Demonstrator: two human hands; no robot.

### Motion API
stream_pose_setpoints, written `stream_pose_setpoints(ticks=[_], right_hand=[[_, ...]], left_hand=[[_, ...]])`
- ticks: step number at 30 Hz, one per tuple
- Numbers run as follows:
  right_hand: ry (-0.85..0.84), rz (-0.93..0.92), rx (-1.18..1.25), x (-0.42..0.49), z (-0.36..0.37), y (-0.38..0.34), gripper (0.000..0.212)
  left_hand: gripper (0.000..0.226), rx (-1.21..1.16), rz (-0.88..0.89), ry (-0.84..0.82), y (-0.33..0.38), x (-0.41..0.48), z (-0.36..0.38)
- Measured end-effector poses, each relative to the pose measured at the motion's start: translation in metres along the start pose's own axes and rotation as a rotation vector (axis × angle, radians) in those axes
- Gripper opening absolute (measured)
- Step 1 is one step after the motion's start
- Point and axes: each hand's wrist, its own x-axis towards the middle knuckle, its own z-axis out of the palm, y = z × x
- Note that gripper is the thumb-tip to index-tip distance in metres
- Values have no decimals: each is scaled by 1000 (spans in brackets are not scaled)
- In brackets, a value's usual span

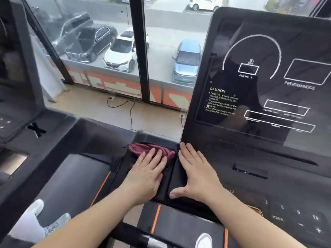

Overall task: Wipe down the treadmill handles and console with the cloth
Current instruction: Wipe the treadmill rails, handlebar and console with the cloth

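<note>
On the right stands the big black console, tilted back, with white lines and words. Left of its base lies the dark red cloth on a black ledge. Left hand presses flat on the cloth. Right hand lies flat and empty beside it, fingers spread.

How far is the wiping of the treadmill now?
Nothing shows as finished. In hand: the left hand presses the dark red cloth flat on the black ledge beside the console; the right hand rests flat nearby. Left: the console panel and the handles.
</note>
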Motion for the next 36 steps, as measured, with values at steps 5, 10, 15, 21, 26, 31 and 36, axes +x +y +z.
stream_pose_setpoints(ticks=[5,10,15,21,26,31,36], right_hand=[[-3,-4,-5,3,1,3,142],[-9,-14,-27,4,3,7,140],[-24,-13,-30,6,7,8,141],[-72,-8,-27,5,3,6,139],[-89,6,-29,6,2,5,140],[-108,11,-32,5,2,3,141],[-94,16,-27,4,1,2,141]], left_hand=[[63,25,34,42,-7,39,-6],[59,-63,-135,105,12,75,-14],[62,-22,86,-19,3,33,-12],[62,13,-125,-63,-34,96,-45],[64,-49,11,-36,15,47,-13],[62,38,72,-84,-31,60,-29],[64,-57,-139,-26,11,75,-22]])
